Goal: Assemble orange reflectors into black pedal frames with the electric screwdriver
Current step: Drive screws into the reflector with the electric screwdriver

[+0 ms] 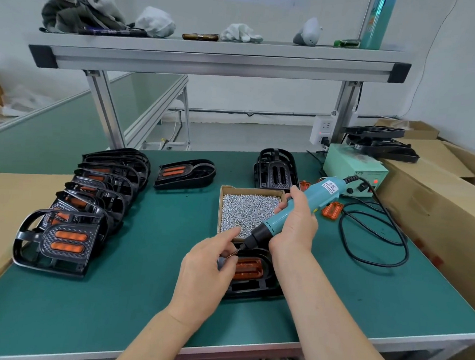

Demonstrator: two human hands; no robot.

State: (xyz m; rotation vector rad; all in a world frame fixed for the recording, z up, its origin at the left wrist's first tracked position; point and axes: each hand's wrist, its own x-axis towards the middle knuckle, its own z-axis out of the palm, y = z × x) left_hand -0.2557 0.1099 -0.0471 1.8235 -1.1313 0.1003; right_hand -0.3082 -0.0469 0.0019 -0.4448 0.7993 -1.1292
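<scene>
Screwdriver (pixel 324 189) is being gripped with the right hand (pixel 297 225) wrapped fully round it, tilting down-left so the bit is meeting the small screw (pixel 233 253) that the left hand (pixel 206 264) is pinching. Both are working over the near-centre pedal frame (pixel 254 290), which is holding the orange reflector (pixel 249 268) seated for fastening.

Our right grip (pixel 294 225) holds the screwdriver (pixel 272 223) tilted over the near pedal frame (pixel 251 290) and its orange reflector (pixel 249 268) on the counter (pixel 143 243); our left grip (pixel 209 264) pinches a screw (pixel 233 254) at its tip.
</scene>
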